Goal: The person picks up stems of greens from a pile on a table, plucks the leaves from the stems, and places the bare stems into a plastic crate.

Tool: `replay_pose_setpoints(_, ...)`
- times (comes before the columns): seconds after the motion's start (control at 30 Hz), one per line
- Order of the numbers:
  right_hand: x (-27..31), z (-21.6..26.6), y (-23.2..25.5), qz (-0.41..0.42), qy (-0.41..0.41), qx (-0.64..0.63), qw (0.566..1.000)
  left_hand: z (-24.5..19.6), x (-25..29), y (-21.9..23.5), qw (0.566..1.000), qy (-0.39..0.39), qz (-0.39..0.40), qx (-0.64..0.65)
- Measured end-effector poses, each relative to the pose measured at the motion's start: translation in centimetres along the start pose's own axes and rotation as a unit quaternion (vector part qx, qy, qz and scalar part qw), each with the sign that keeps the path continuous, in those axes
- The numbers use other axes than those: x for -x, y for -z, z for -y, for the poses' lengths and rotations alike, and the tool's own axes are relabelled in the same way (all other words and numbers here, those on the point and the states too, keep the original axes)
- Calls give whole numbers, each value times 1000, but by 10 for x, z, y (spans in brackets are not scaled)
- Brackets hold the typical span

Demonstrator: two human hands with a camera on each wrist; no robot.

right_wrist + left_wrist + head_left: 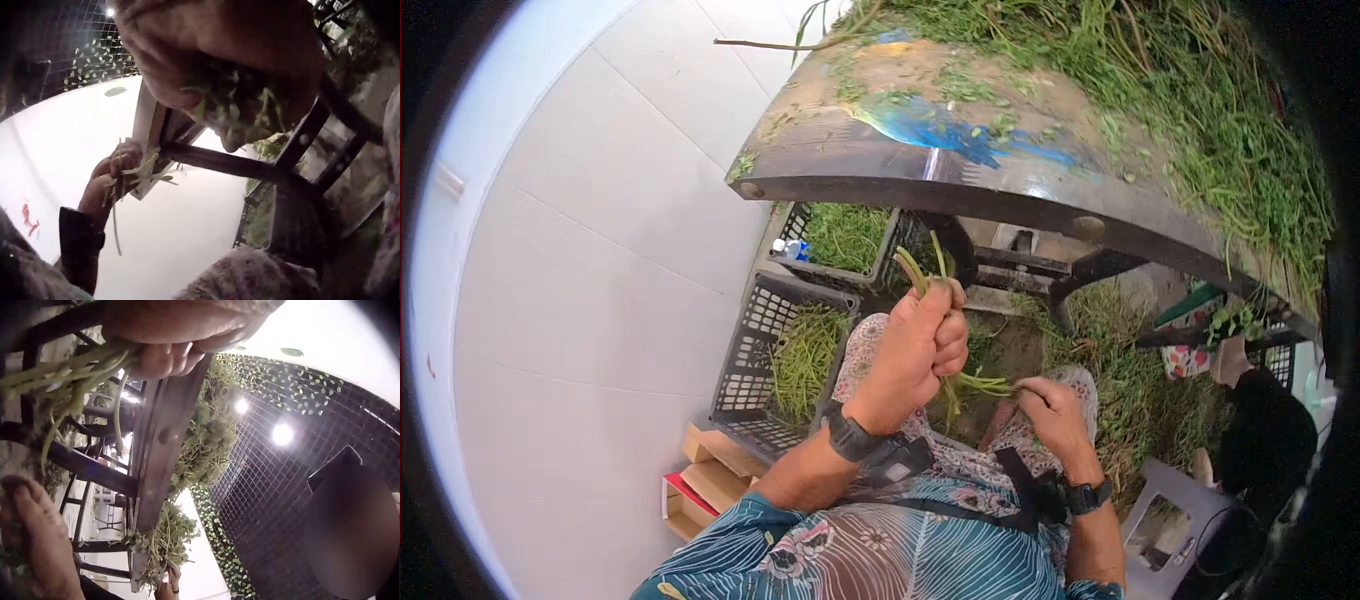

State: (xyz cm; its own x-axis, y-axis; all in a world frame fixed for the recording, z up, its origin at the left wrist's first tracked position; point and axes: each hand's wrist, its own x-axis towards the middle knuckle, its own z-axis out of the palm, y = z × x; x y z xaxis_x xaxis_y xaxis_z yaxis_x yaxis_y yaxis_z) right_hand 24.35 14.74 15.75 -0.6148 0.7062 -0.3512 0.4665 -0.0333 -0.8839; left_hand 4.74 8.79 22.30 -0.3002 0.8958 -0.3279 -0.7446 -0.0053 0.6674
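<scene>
My left hand (920, 340) grips a small bunch of green stems (911, 268), held upright in front of the lap. Cut ends stick out above the thumb and more stems trail out below the fist. In the left wrist view, the stems (75, 381) fan out from the curled fingers. Lower and to the right, my right hand (1055, 415) is near the lower ends of the bunch. Seen from the right wrist, its fingers curl round some green leaves (234, 112), partly hidden in the palm's shadow.
A wooden table (880, 130) heaped with greens (1230, 130) curves ahead. Black crates (745, 345) of stems stand below it, one holding a bottle (790, 249). A cardboard box (705, 485) lies lower left, a grey stool (1175, 525) at right. Another person sits beyond the right side.
</scene>
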Motion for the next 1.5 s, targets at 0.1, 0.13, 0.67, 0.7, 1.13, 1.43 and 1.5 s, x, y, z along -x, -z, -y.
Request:
replay_pose_setpoints(0.1,0,-23,20,-83,-37,-45,995,-10,-2,3,999,-1,8,-33)
replay_pose_setpoints(0.13,1,-27,24,-105,-53,-145,982,-12,-1,4,998,3,18,-55)
replay_pose_setpoints(0.67,9,-61,51,-81,-76,-640,761,-29,2,57,993,93,74,-23)
replay_pose_setpoints(0.7,9,-63,52,-86,-80,-635,764,-35,4,65,993,91,74,-14)
replay_pose_setpoints(1.13,4,-59,41,-150,-120,-564,803,-115,57,202,965,-121,-177,-152)
replay_pose_setpoints(1.43,-2,-72,44,-94,-111,-602,785,-116,64,313,575,-231,-383,-685)
replay_pose_setpoints(1.5,-2,-64,41,-90,-92,-608,783,-114,66,291,699,-197,-372,-578)
